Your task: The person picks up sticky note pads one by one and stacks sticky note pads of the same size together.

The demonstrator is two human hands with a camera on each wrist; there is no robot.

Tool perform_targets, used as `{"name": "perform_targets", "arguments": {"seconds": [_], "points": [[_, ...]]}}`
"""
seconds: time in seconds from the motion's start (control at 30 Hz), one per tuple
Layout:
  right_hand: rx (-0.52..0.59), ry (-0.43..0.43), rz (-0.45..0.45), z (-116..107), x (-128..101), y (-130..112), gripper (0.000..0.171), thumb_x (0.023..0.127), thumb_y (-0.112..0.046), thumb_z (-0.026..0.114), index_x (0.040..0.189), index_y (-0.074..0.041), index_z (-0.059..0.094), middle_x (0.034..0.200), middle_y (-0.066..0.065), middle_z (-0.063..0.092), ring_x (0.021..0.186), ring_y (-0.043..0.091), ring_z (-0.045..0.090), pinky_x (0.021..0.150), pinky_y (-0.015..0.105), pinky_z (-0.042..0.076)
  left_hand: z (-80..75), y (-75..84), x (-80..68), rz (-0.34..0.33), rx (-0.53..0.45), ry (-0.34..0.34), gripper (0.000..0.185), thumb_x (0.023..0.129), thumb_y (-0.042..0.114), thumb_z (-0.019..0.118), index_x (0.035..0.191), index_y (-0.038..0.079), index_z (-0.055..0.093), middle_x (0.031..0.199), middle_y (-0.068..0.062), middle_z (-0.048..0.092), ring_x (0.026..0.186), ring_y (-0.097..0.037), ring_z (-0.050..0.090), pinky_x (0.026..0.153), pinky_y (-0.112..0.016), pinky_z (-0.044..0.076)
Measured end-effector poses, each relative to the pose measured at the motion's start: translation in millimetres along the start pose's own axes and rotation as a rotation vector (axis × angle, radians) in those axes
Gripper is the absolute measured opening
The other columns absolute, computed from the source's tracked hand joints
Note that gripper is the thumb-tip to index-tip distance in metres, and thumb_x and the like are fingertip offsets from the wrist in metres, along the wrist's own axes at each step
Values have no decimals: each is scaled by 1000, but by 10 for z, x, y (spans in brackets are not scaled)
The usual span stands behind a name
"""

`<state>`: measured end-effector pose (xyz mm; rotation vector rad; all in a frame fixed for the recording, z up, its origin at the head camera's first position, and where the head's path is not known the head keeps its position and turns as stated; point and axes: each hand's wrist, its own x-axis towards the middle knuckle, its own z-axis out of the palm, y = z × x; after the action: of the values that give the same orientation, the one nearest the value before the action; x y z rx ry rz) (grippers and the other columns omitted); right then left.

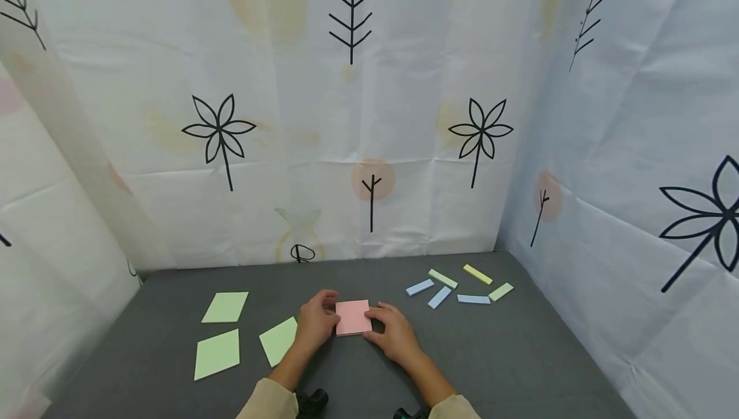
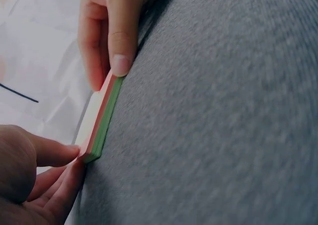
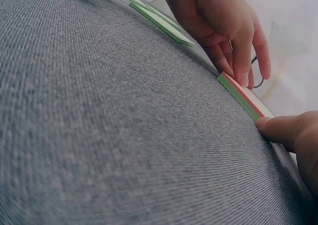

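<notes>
A square sticky note pad (image 1: 353,317), pink on top with green layers below (image 2: 103,130), lies on the table between both hands. My left hand (image 1: 316,324) pinches its left side, the thumb at the pad's corner in the left wrist view. From the other side my right hand (image 1: 396,334) holds it, with the thumb at the near right corner and a fingertip on the right edge. The right wrist view shows the pad's pink and green edge (image 3: 241,97) low against the cloth. Closest to the left hand lies a light green sticky note pad (image 1: 277,340).
Two more light green pads (image 1: 226,307) (image 1: 217,353) lie farther left. Several narrow strips in blue (image 1: 473,299), green (image 1: 443,278) and yellow (image 1: 478,274) are scattered at the back right. Patterned white curtains (image 1: 404,117) enclose the grey table (image 1: 519,367) at the back and sides.
</notes>
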<state>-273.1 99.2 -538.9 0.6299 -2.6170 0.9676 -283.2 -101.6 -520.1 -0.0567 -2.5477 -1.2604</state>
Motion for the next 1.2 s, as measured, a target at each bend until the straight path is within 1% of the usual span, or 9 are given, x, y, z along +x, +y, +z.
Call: {"name": "perform_targets", "arguments": {"seconds": [0.2,0.37,0.4,0.5,0.67,0.9,1.07,1.13,1.2], "points": [[15,-7,-5,10,-2,-25,38,77,-20,83,112,-8,72,117,4,68,121,31,54,96,51,43,-212,-82,11,14,-43,-39,41,77,-4,76,115,7,67,108,-13,69,83,-21,67,69,-39,54],[14,-9,4,9,0,-18,39,77,-19,83,113,-8,72,118,4,68,122,30,53,96,51,43,-419,-137,-19,54,-22,-87,36,79,-2,75,113,6,69,107,-8,69,90,-24,67,71,-39,54],[15,-11,8,5,1,-19,39,77,-20,82,113,-9,72,118,4,68,122,30,53,97,51,42,-456,-151,-27,72,-11,-98,35,80,-2,75,113,6,68,107,-8,69,91,-25,66,71,-40,54],[13,-12,4,2,6,-14,39,78,-20,82,113,-9,72,118,4,68,122,31,53,96,52,42,-552,-197,-49,89,16,-124,33,81,0,75,112,8,69,107,-5,69,94,-26,65,74,-41,53],[18,-17,1,8,5,6,38,78,-19,82,113,-8,72,118,4,68,123,31,53,97,52,41,-702,-259,-91,130,94,-167,32,82,8,77,113,10,69,110,-2,68,102,-28,62,82,-47,50],[9,-7,-4,23,4,29,38,77,-18,83,112,-8,72,118,4,68,122,30,53,97,50,42,-863,-394,-166,172,230,-196,30,77,13,81,106,16,72,107,2,68,106,-27,60,90,-49,46],[10,-5,-5,15,-6,24,39,77,-19,83,112,-8,72,118,4,68,122,30,53,97,51,42,-969,-517,-235,209,272,-228,27,74,15,83,98,19,72,107,1,67,108,-28,59,93,-47,44],[7,1,-11,12,-8,20,38,77,-19,83,112,-8,72,118,4,68,122,30,54,96,52,43,-1011,-555,-265,240,285,-244,27,73,19,84,97,19,71,110,-1,67,109,-29,58,94,-48,43],[5,4,-12,8,-11,15,38,77,-20,83,112,-9,73,117,4,68,122,30,54,96,52,43,-1049,-589,-296,294,307,-255,29,72,24,85,97,20,70,113,-5,66,109,-32,57,94,-50,42]]}}
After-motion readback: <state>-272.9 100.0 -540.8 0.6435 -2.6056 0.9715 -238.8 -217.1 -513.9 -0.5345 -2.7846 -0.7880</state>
